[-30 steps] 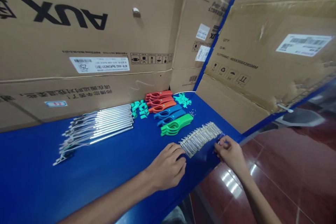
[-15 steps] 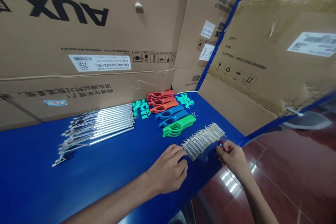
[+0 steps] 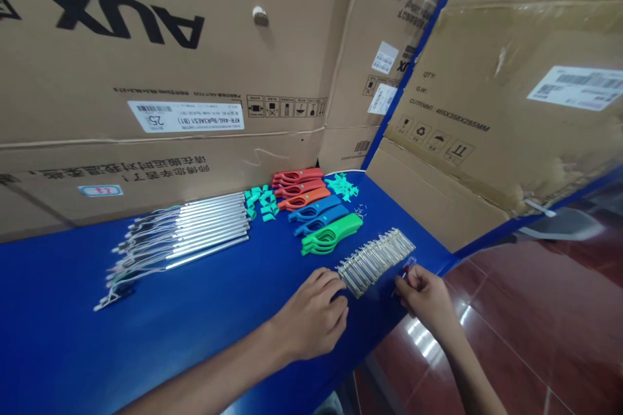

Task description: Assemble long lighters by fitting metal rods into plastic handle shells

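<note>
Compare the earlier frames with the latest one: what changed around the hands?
The right hand has drawn back slightly from the end of the row of clear tubes, its fingers pinching a small red-tipped piece, too small to identify. The left hand stayed resting on the blue table; the coloured plastic handles and metal rods stayed put.

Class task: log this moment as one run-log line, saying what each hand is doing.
left hand: resting on blue bench beside clear tube row | right hand: pinching small red-tipped part | nearby: coloured plastic handles
</note>
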`<move>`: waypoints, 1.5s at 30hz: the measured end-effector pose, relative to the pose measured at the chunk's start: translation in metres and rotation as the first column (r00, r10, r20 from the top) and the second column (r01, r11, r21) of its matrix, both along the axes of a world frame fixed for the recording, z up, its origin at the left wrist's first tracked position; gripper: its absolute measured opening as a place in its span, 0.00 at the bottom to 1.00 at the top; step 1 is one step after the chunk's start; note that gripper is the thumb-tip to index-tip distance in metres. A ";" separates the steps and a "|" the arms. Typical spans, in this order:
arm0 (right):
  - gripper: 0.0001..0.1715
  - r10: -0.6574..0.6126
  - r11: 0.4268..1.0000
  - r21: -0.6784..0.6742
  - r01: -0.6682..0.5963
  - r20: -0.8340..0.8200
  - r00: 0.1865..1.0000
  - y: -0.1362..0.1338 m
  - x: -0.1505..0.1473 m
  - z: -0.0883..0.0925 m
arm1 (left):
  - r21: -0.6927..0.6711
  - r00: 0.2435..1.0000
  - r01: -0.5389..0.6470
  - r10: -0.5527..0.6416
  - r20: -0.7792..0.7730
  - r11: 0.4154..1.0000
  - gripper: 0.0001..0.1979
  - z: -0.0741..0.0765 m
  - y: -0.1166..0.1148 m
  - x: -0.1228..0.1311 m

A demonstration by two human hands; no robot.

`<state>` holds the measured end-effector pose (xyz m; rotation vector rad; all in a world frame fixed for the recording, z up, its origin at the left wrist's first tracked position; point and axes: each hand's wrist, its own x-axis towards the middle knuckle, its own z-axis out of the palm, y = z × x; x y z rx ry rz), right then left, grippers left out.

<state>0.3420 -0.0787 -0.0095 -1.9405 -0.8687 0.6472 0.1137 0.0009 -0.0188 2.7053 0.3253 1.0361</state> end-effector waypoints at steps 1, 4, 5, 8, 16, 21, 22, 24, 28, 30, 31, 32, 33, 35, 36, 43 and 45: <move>0.22 0.007 1.000 0.000 -0.007 0.003 1.000 -0.001 -0.001 -0.001 | -0.002 1.000 0.001 -0.001 -0.001 1.000 0.09 0.000 0.000 0.000; 0.22 0.029 1.000 0.000 -0.029 0.001 1.000 -0.005 -0.002 -0.005 | -0.005 1.000 0.001 -0.001 -0.003 1.000 0.10 0.000 0.000 0.000; 0.23 0.030 1.000 0.002 -0.030 0.002 1.000 -0.006 -0.003 -0.007 | -0.005 1.000 -0.001 0.001 -0.002 1.000 0.10 0.000 0.000 0.000; 0.23 0.034 0.999 0.004 -0.034 -0.007 0.999 -0.007 -0.004 -0.008 | -0.007 1.000 -0.007 0.007 -0.004 1.000 0.10 0.000 0.000 0.000; 0.23 0.104 0.994 0.026 -0.103 -0.037 0.994 -0.010 -0.009 -0.010 | -0.019 0.999 0.009 -0.010 -0.048 1.000 0.09 0.000 0.001 0.000; 0.23 0.108 0.993 0.050 -0.107 -0.014 0.994 -0.015 -0.014 -0.015 | -0.030 0.998 0.000 -0.002 -0.070 1.000 0.09 0.000 0.000 -0.001; 0.22 0.116 0.992 0.053 -0.115 -0.010 0.993 -0.015 -0.016 -0.014 | -0.032 0.997 -0.003 0.001 -0.073 0.999 0.09 -0.001 0.000 -0.001; 0.22 0.121 0.991 0.050 -0.121 -0.005 0.993 -0.014 -0.019 -0.011 | -0.037 0.997 -0.012 0.009 -0.081 0.999 0.08 -0.001 0.000 -0.001; 0.23 0.126 0.991 0.034 -0.126 -0.022 0.992 -0.012 -0.022 -0.004 | -0.049 0.993 -0.025 0.019 -0.115 0.998 0.08 0.000 0.000 -0.001; 0.24 0.145 0.989 0.031 -0.144 -0.042 0.989 -0.012 -0.022 -0.003 | -0.056 0.990 -0.032 0.024 -0.139 0.998 0.08 0.000 0.000 -0.001; 0.24 0.145 0.989 0.031 -0.144 -0.047 0.988 -0.013 -0.022 -0.004 | -0.059 0.988 -0.034 0.025 -0.152 0.998 0.09 0.000 0.000 -0.001; 0.24 0.140 0.990 0.031 -0.138 -0.047 0.989 -0.013 -0.022 -0.005 | -0.060 0.986 -0.035 0.025 -0.164 0.998 0.09 0.001 0.000 -0.001; 0.24 0.132 0.991 0.031 -0.130 -0.043 0.990 -0.014 -0.022 -0.006 | -0.060 0.984 -0.036 0.025 -0.176 0.998 0.10 0.001 0.000 -0.001; 0.24 0.116 0.993 0.040 -0.115 -0.026 0.993 -0.016 -0.024 -0.007 | -0.054 0.980 -0.038 0.027 -0.196 0.998 0.10 0.001 0.000 -0.001; 0.24 0.112 0.993 0.045 -0.111 -0.016 0.994 -0.017 -0.025 -0.008 | -0.049 0.979 -0.042 0.031 -0.201 0.998 0.10 0.001 0.000 -0.001; 0.25 0.186 0.982 0.016 -0.186 -0.019 0.982 -0.038 -0.020 0.005 | -0.040 0.975 -0.055 0.045 -0.217 0.998 0.10 0.002 -0.001 -0.002; 0.25 0.224 0.974 -0.023 -0.226 -0.052 0.973 -0.049 -0.018 0.011 | -0.040 0.973 -0.067 0.057 -0.222 0.997 0.10 0.004 -0.001 -0.003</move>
